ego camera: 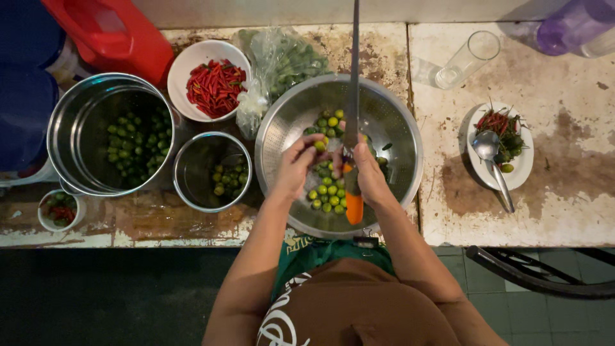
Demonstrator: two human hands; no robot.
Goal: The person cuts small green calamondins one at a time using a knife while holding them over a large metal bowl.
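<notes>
My left hand [296,168] pinches a small green lime [319,145] over a steel colander [397,138] that holds several more limes [328,195]. My right hand [368,173] grips a long knife [353,77] by its orange handle [353,206]. The blade points away from me, up over the colander. Both hands meet above the middle of the colander, and the blade's lower part sits right beside the held lime.
A large steel pot [77,109] with limes and a smaller steel bowl [192,182] stand at left. A white bowl of red chillies [214,83], a plastic bag of greens [282,61], a red container [115,32], a glass [464,61], and a plate with spoon [493,157] lie around.
</notes>
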